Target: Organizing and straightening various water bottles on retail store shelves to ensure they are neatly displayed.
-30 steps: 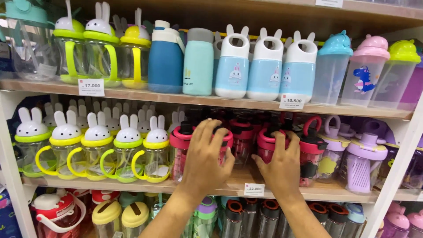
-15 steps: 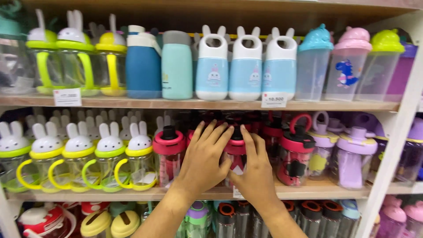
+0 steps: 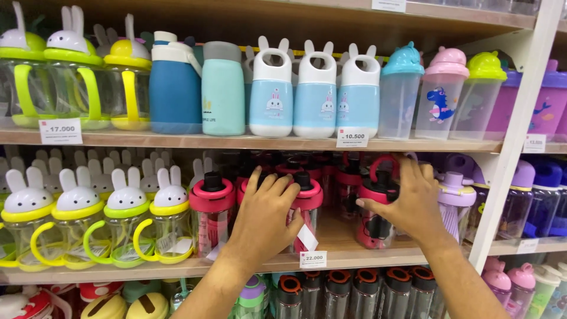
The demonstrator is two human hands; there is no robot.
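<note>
Place: a shop, in an aisle of drinkware.
Shelving: long wooden shelves [image 3: 248,142] run across the frame in tiers on a white upright [image 3: 512,136] at right.
Stock: many identical items in rows, such as rabbit-eared cups [image 3: 124,218] at centre left, pale blue bottles [image 3: 316,94] at upper centre and red-capped bottles [image 3: 212,212] at mid frame.
Pricing: white price tags [image 3: 60,130] clipped to the shelf edges.
Labels: a hang tag [image 3: 307,237] dangles from one bottle.

On the middle shelf [image 3: 354,257], the left hand [image 3: 263,215] is resting on one bottle [image 3: 304,207], while the right hand [image 3: 413,201] is gripping another bottle [image 3: 375,207] to its right. Rabbit cups [image 3: 124,218] are standing farther left.
</note>
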